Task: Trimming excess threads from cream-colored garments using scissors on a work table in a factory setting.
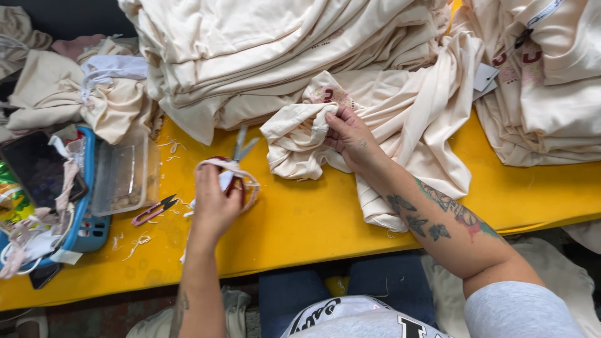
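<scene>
My left hand (215, 199) grips a pair of scissors (240, 158) with red handles wrapped in pale cloth strips, blades pointing up and away over the yellow table (300, 219). My right hand (349, 136) pinches a bunched fold of a cream garment (400, 119) that lies crumpled on the table, right of the scissors. The blades are apart from the cloth, a short way to its left.
A tall stack of folded cream garments (263, 56) sits behind; another pile (544, 81) lies at right. Small pink thread snips (152, 211), a clear plastic box (122, 175), a blue basket (87, 213) and a dark phone (41, 169) stand at left. Thread scraps litter the table.
</scene>
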